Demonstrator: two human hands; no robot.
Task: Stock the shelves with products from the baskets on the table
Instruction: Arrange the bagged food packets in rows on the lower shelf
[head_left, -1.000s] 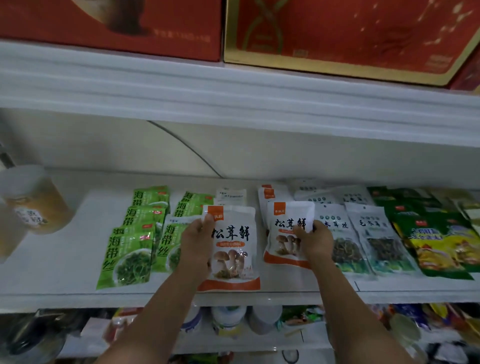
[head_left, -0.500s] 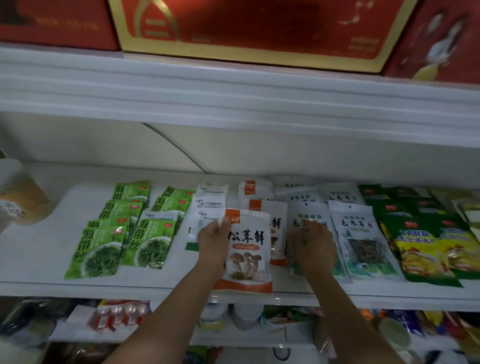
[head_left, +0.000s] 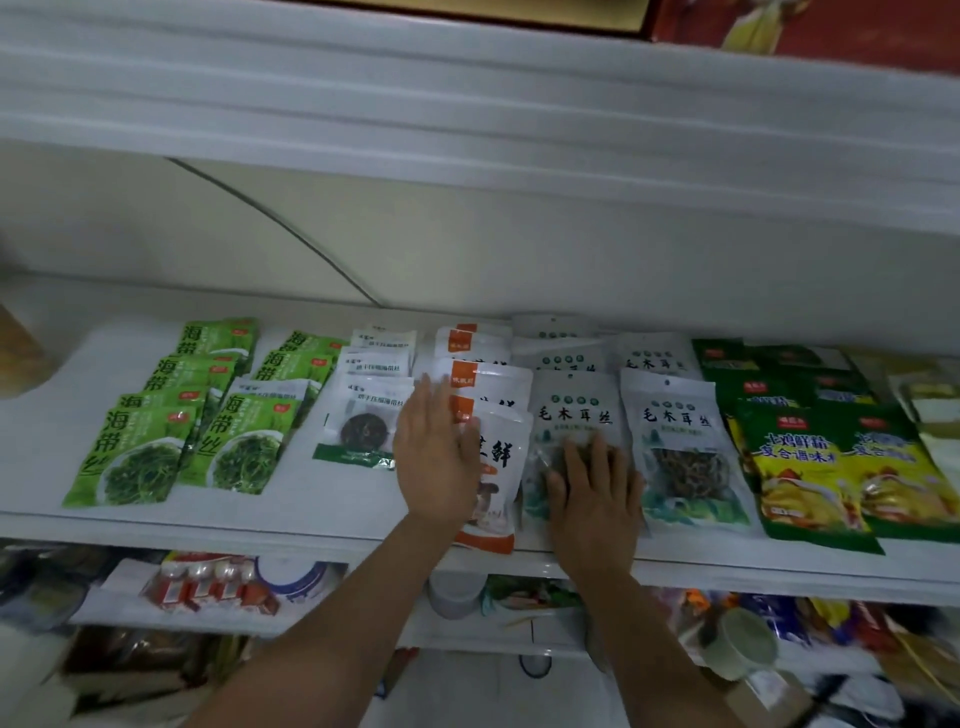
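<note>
**Flat hands on the packs at mid-shelf**

Both hands lay flat on packs at the middle of the shelf (head_left: 208, 522). The left hand (head_left: 435, 460) had its fingers straight and close together, resting along the left edge of the front mushroom pack (head_left: 501, 457). This was a white pouch with an orange band, and its bottom reached the shelf's front lip. More pouches of the same kind overlapped in a row behind it. The right hand (head_left: 597, 493) had its fingers spread apart, pressed on the lower half of a fungus pack (head_left: 571, 410) just right of the mushroom pack. Neither hand gripped anything.

To the left, a white pack (head_left: 363, 418) with a dark round window lay just beside the left hand. Past it were two overlapping rows of green kelp packs (head_left: 140, 452). To the right lay a second fungus pack (head_left: 680, 452), then green-and-yellow seasoning packs (head_left: 800, 467), the last of them cut off by the frame's edge.

The left hand hid much of the mushroom pack's print, and the right hand covered most of the fungus pack's window. The thick white edge of the upper shelf (head_left: 467, 104) filled the top of the view, with only a corner of a red box (head_left: 841, 26) showing above it. The lower shelf (head_left: 779, 584) was blurred. Small bottles (head_left: 208, 582) and a pale cup (head_left: 737, 644) could be made out there, and the rest was too smeared to tell. A tan shape (head_left: 15, 353) at the far left was cut off.
</note>
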